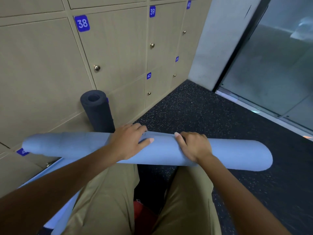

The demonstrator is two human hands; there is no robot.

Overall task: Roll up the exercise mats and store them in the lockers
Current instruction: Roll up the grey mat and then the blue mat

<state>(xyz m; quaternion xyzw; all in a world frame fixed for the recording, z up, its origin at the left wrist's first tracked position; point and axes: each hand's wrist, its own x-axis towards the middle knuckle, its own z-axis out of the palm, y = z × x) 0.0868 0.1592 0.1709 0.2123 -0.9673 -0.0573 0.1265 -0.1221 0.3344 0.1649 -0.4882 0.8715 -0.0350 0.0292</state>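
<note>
Both hands grip the rolled blue mat (228, 153), left hand (130, 141) beside right hand (193, 146); black mat (98, 111) stands beyond them.

Blue on beige, over speckled black

Pale blue mat roll (228, 153), plain, no pattern; behind it a rolled mat (100, 114) in flat black. Lockers (42, 65) in beige with a faint grain, brass-toned knobs (97, 67), number tags (82, 23) deep blue with white digits. Floor (211, 112) black, flecked with pale specks. Trousers (105, 200) khaki, something red (144, 216) between them.
</note>
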